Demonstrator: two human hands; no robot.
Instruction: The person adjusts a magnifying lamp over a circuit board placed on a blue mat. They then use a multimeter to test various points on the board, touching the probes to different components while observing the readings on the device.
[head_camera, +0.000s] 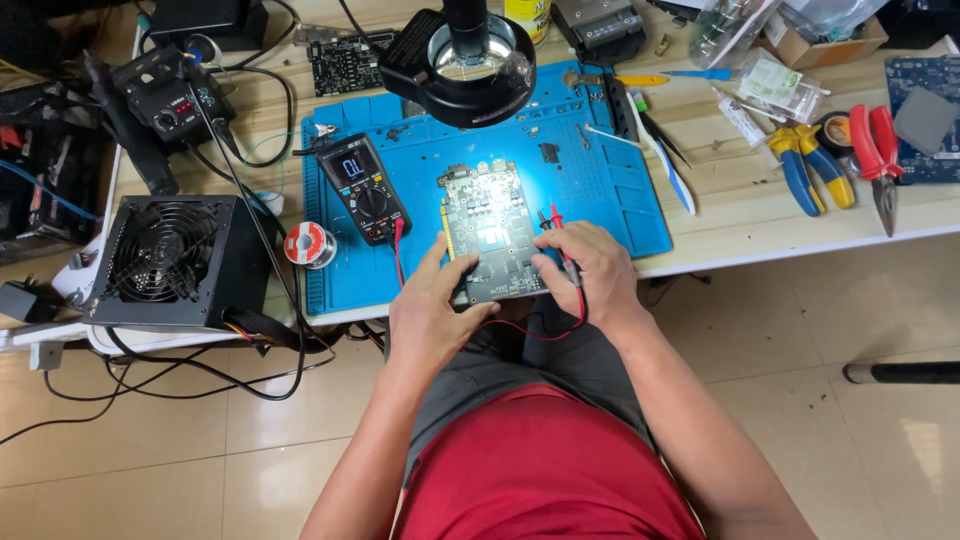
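Two hands grip a circuit board at the near edge of the desk.

The left hand (432, 305) pinches the circuit board's (490, 235) lower left corner; the right hand (585, 272) presses its lower right edge while clasping red and black test probes (553, 222). The board lies at frame centre on a blue mat (590, 190), with a multimeter (362, 187) just left and a magnifier lamp (460, 60) above.

Circuit board (490, 228) near edge hidden under both hands; multimeter (363, 187) readout too small to tell (probe tips behind right hand (588, 272)).
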